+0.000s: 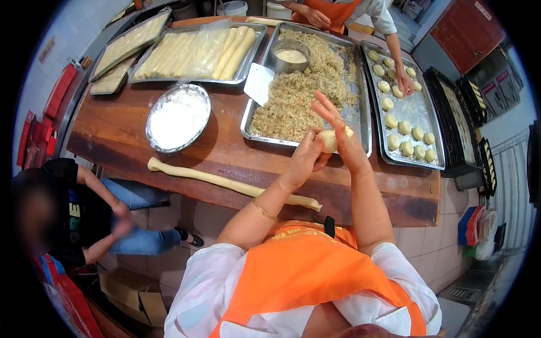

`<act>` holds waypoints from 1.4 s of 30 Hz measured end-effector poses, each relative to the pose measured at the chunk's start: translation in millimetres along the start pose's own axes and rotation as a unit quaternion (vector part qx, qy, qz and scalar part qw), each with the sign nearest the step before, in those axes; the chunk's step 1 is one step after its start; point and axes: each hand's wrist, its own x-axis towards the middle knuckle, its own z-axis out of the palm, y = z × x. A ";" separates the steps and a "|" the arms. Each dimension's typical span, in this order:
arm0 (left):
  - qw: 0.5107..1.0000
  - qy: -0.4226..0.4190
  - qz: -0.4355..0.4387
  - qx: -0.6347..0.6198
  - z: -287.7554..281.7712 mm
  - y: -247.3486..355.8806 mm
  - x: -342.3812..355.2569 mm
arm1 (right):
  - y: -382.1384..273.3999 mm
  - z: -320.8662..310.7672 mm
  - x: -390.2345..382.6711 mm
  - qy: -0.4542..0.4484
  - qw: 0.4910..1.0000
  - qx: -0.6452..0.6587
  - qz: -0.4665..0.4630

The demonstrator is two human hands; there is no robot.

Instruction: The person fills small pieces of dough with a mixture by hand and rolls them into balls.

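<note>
The dough ball (329,140) sits between the two hands, above the near edge of the crumb tray (248,128). The left hand (309,151) has its fingers curled around the ball's left side and grasps it; the right hand (348,145) lies against the other side with its fingers stretched up and away, unclenched. The fingers hide much of the dough, so I cannot tell whether it has a seam.

For good work here, the left hand should be a soft cup that steadies without denting, while the right palm gives light, even pressure and turns the ball a little at a time. Squeezing hard from one side would probably thin the skin there. Staying over the tray is sensible, since any loose bits would fall among the pale crumbs (293,110) just beyond the hands. If the dough begins to cling, a dusting from the bowl of white powder (178,117), off to the left of the hands, might help; too much could make it slip.

The dough rope (225,183) lies on the bench (121,127) nearer the body, partly under the left forearm, so that elbow is best kept raised. Right of the hands, the tray of rounds (385,149) offers a fair guide for size.
</note>
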 end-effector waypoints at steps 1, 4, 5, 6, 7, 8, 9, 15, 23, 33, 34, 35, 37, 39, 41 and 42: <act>0.999 -0.016 -0.016 -0.028 -4.7 -3.9 0.7 | -4.7 5.3 -0.2 0.019 1.000 0.018 -0.011; 0.999 -0.034 0.003 -0.022 -12.2 -12.1 5.3 | 7.8 -1.3 4.0 -0.020 0.999 0.042 0.007; 1.000 0.003 0.016 -0.006 -8.3 -15.9 5.6 | 13.2 -6.3 6.5 -0.049 0.998 0.045 0.021; 0.999 0.043 0.027 0.007 0.7 -17.2 5.8 | 15.0 -10.4 3.9 -0.053 0.998 0.036 0.026; 0.992 0.117 0.038 0.021 25.9 -6.4 6.2 | 16.1 -15.0 3.9 -0.056 0.998 0.026 0.025; 0.991 0.125 0.030 0.023 28.7 -3.0 5.2 | 16.7 -17.5 4.0 -0.059 0.998 0.015 0.025; 0.991 0.130 0.022 0.026 31.9 0.6 4.4 | 14.4 -14.6 1.7 -0.031 0.999 0.032 0.015; 0.999 -0.021 -0.033 -0.010 -13.3 -16.1 2.4 | 4.0 3.1 -1.8 0.008 0.998 0.057 0.002; 0.992 0.071 -0.010 -0.100 14.3 -1.9 0.6 | 3.5 -13.3 -5.5 0.066 0.969 -0.238 -0.006; 0.983 0.061 0.004 -0.172 3.3 -12.7 2.3 | -30.3 -33.0 2.2 -0.014 0.949 -0.295 0.107; 0.979 0.069 0.008 -0.190 4.2 -13.9 2.9 | -33.4 -34.1 3.8 -0.039 0.946 -0.278 0.164; 0.975 0.078 0.012 -0.208 4.5 -14.7 3.4 | -31.2 -32.2 4.2 -0.034 0.957 -0.251 0.145; 0.960 0.069 0.009 -0.271 3.8 -16.4 6.2 | -23.4 -26.1 3.6 -0.020 0.975 -0.197 0.105; 0.950 0.059 0.010 -0.306 6.0 -12.9 7.7 | -9.2 -14.0 1.6 -0.029 0.996 0.009 0.082; 0.948 0.048 0.013 -0.315 12.4 -4.9 6.4 | -2.5 -11.2 -1.8 -0.054 0.988 0.119 0.084; 0.949 0.075 -0.008 -0.307 15.4 -3.9 4.4 | -0.5 -8.6 -4.9 -0.073 0.984 0.131 0.099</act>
